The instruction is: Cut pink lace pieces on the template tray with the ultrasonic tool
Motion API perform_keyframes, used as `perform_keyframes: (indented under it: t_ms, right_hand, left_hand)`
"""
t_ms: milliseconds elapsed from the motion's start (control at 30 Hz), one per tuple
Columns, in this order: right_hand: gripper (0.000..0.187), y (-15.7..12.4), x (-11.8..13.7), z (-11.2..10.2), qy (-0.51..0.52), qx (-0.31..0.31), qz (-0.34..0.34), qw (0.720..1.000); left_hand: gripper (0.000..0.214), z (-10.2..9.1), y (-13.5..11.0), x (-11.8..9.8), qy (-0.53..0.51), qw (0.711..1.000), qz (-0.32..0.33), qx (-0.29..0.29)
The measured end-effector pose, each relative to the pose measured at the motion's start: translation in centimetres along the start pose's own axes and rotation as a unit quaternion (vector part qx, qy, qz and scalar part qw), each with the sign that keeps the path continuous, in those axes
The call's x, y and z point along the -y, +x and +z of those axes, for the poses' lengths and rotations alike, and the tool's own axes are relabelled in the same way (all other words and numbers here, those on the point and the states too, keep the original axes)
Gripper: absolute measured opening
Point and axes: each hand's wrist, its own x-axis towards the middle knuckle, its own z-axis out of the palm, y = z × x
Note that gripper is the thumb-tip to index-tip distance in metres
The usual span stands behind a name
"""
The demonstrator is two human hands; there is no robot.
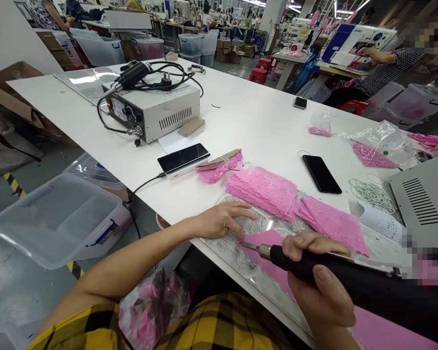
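My right hand is wrapped round a black pen-shaped cutting tool whose metal tip touches a pink fabric piece on a glass plate at the near table edge. My left hand lies flat on the plate with fingers stretched out, its fingertips on the fabric just left of the tool tip. Stacks of pink lace lie right behind the plate.
A grey control box with a second handpiece and cables stands at the back left. Two phones lie on the white table. Another grey box is at right. Clear bins sit on the floor. Other people work behind.
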Motion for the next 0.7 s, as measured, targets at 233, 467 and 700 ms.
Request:
perform_keyframes:
  t_ms: [233,467,700]
  right_hand:
    - [0.011,-0.16,-0.30,-0.22,-0.009,0.010,0.006,1.000]
    - [0.010,0.23,-0.50,0.00,-0.007,0.018,-0.014,1.000]
    - [0.006,0.31,-0.49,0.12,-0.018,0.032,-0.023,0.999]
  left_hand:
    - [0.054,-0.22,0.10,-0.25,0.014,1.000,-0.013,0.020]
    - [0.049,-0.08,0.05,-0.08,0.016,1.000,0.012,0.003]
    - [0.044,-0.26,0.09,-0.27,0.019,1.000,0.001,0.015]
